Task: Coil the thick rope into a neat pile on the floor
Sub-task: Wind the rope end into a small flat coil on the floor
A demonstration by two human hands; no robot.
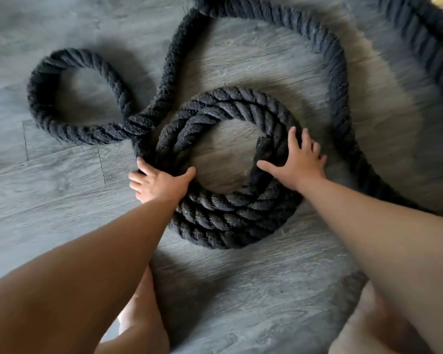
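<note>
Your left hand grips the coiled rope at nine o'clock, fingers curled around it; your right hand presses three o'clock, fingers spread.

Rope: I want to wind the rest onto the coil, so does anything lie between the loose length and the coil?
Nothing visible does: only bare floor separates the loose length from the coil. Both the left hand and right hand are on the coil.
</note>
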